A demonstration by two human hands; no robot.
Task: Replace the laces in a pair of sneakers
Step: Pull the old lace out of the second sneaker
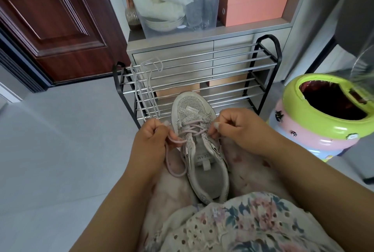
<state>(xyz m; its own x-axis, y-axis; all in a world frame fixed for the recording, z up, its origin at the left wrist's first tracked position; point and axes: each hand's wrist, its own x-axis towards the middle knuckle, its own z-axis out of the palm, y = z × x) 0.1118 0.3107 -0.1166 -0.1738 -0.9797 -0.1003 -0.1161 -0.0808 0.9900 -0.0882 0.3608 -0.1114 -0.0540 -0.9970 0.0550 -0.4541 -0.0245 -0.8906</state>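
A grey glittery sneaker (199, 162) lies on my lap between my knees, toe pointing away from me. A pale pink lace (191, 129) crosses its lower eyelets. My left hand (150, 140) pinches the lace's left end, which loops down over my thigh. My right hand (235, 128) pinches the lace at the shoe's right edge. A second pale lace (144, 88) hangs over the top bars of the shoe rack, left of the sneaker's toe.
A black and chrome shoe rack (263, 73) stands right in front of my knees. A green and pink bin (321, 116) sits at the right. A dark red door (52, 23) is at the far left, grey floor below it. Storage boxes (255, 3) sit on the cabinet behind.
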